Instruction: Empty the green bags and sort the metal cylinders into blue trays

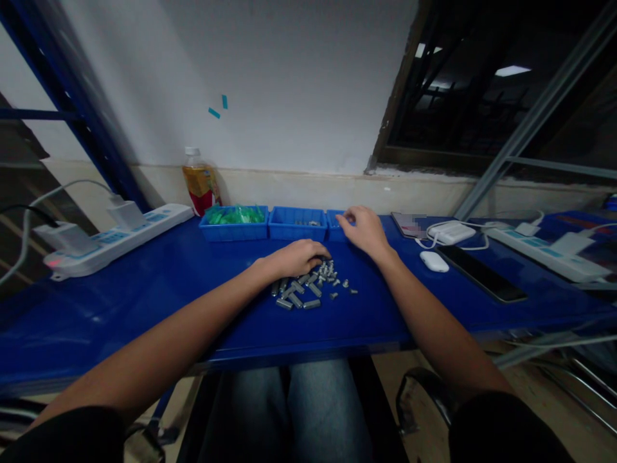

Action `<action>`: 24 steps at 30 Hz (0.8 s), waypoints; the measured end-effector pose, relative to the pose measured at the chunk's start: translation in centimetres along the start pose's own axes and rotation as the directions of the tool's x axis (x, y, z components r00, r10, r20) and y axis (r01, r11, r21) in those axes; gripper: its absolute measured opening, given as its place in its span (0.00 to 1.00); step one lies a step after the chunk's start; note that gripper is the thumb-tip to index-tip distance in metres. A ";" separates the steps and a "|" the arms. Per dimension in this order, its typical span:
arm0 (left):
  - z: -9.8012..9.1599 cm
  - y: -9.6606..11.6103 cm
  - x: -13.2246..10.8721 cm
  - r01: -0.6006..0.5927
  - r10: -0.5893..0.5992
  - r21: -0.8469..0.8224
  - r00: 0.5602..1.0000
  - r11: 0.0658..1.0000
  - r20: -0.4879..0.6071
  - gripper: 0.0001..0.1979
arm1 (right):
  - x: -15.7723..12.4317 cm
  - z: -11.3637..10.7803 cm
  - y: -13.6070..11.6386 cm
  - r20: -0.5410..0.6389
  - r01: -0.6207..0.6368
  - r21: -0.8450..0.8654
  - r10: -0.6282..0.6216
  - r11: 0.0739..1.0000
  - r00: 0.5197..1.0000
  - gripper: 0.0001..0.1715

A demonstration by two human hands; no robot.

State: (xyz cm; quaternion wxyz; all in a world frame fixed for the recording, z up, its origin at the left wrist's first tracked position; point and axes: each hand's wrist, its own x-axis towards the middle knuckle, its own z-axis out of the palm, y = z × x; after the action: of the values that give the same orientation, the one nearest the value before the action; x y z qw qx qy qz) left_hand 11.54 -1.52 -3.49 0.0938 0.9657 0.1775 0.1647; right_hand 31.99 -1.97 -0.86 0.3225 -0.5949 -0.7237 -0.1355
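My left hand (301, 257) rests at the back of a pile of metal parts on the blue table, its fingers curled down; whatever they hold is hidden. The pile has cylindrical metal pieces (295, 299) at the left and small screws (329, 272) at the right, with a few screws lying apart. Over the right blue bin (335, 233) is my right hand (362, 226), thumb and fingertips drawn together, with anything between them too small to make out. The middle blue bin (296, 231) holds some small metal parts. Green bags (236, 215) fill the left blue bin (234, 233).
Behind the left bin stands a bottle (200, 181). A power strip (120, 239) lies at the left. On the right are a black phone (482, 273), a white case (434, 261), a white charger (451, 232) with cables, and another power strip (544, 253).
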 end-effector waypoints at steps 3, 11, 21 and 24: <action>-0.4 -0.4 -0.8 0.090 -0.090 0.010 0.996 0.996 -0.012 0.12 | -0.3 0.0 -1.6 0.095 0.122 0.175 -0.141 0.977 0.985 0.12; -0.4 -0.5 -1.8 0.274 -0.448 -0.555 0.870 0.786 -0.205 0.08 | -1.6 0.4 -3.4 0.337 0.166 0.417 -0.321 0.894 0.885 0.07; 0.3 -0.6 -1.3 0.168 -0.594 -0.858 0.783 0.485 -0.183 0.18 | -1.3 0.6 -3.8 0.117 0.335 0.397 -0.410 0.854 0.905 0.05; 0.4 -0.6 -1.1 0.273 -0.434 -0.525 0.876 0.806 -0.211 0.14 | -0.5 0.4 -1.9 0.004 0.211 0.205 -0.216 0.956 0.976 0.04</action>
State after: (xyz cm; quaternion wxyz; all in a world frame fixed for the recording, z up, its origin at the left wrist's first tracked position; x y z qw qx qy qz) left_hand 10.50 -1.46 -4.31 0.3290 0.8205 0.3232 0.3377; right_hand 30.07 -2.61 -1.11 0.3554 -0.4790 -0.7979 -0.0871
